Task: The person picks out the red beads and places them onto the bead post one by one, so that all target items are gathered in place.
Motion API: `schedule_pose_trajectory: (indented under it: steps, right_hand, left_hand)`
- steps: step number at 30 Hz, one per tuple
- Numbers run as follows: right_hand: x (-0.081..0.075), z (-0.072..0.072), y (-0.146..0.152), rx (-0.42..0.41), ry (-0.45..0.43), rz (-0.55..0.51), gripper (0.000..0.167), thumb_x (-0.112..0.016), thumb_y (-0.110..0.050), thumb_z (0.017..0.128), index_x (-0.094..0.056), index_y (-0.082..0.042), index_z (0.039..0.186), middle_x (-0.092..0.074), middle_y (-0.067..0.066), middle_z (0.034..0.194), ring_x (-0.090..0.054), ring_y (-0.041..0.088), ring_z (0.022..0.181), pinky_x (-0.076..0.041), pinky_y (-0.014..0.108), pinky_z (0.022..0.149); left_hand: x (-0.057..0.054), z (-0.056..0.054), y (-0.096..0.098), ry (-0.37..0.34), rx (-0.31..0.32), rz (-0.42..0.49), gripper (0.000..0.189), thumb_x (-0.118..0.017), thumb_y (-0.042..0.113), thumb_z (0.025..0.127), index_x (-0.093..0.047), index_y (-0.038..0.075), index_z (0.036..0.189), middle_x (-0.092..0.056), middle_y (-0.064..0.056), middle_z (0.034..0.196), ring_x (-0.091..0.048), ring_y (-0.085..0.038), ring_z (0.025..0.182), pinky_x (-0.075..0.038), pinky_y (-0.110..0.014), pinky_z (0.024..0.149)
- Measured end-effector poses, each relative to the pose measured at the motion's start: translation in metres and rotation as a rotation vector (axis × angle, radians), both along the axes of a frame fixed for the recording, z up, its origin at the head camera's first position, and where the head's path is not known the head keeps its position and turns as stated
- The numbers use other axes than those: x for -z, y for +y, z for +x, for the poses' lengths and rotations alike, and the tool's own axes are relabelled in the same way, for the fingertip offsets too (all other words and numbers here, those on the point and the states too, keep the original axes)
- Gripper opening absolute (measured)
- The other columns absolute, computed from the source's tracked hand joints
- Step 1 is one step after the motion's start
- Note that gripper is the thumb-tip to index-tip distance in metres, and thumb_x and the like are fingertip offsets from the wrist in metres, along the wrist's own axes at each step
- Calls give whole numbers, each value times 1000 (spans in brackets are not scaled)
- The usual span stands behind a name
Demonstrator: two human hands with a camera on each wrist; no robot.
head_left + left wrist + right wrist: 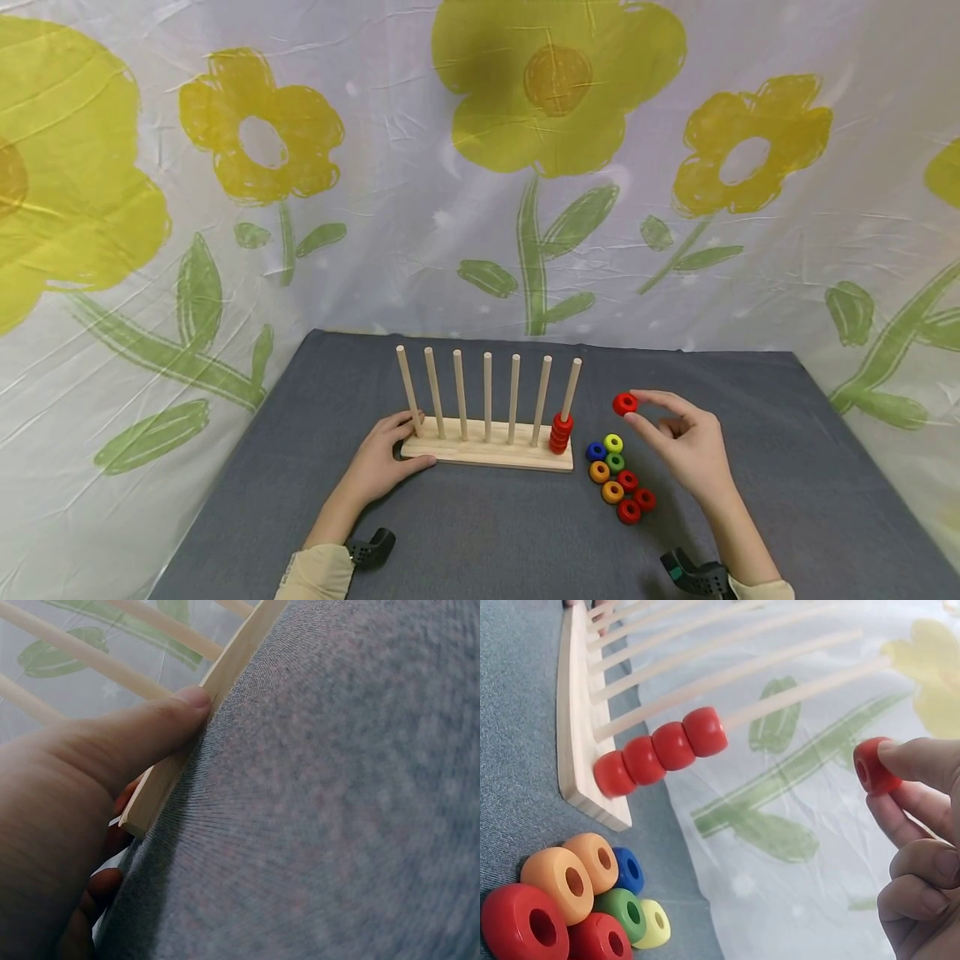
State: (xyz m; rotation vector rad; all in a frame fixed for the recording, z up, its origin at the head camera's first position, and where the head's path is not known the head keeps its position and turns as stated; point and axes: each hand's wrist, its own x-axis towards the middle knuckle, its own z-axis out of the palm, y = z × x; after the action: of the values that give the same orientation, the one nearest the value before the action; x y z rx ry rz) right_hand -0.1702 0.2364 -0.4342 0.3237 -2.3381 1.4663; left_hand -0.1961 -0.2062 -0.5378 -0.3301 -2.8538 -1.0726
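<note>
A pale wooden base with a row of several upright pegs sits on the cloth. My left hand grips its left end, thumb along the front edge and fingers around the far side. Red beads are stacked on the rightmost peg, the peg's upper part bare above them. To the right of that peg, my right hand pinches another red bead between thumb and fingertips, raised above the table. In the right wrist view its hole faces toward the stack side.
Loose beads lie bunched right of the base: a yellow bead, a blue bead, a green bead, two orange ones and several red ones. Dark grey cloth covers the table. A flower-printed sheet hangs behind.
</note>
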Motion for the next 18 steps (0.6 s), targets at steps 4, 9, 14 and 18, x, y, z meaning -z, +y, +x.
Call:
schedule_pose_trajectory:
  steps: [4,9,14,18]
  right_hand:
    - [-1,0,-1,-2,-7,-4,34,-84,-2,91,-78,-7,124,-29,0,48,-21,0,41,-23,29,36]
    - [-2,0,-2,-5,-16,-11,33,-83,-4,92,-78,-8,124,-30,-1,48,-22,3,41,-23,29,36]
    - [-4,-1,-4,-15,-10,-29,32,-82,-3,92,-77,-7,124,-30,0,48,-22,3,40,-23,28,36]
    - [-5,-3,-5,-22,3,-39,32,-82,-1,92,-78,-7,123,-29,0,47,-21,-2,41,-22,27,36]
  left_hand:
    - [0,-1,0,-7,3,2,75,-89,37,88,-61,7,151,-53,-16,157,-45,-41,147,-41,-64,117]
    - [1,-1,0,-6,5,-1,75,-88,37,89,-61,6,151,-53,-16,157,-45,-41,148,-40,-64,117]
    - [2,0,0,-3,-2,-1,75,-89,37,88,-61,7,151,-53,-15,157,-45,-41,148,-40,-64,117]
    - [2,0,0,9,-6,7,75,-89,37,87,-62,7,150,-55,-15,156,-46,-41,147,-41,-64,117]
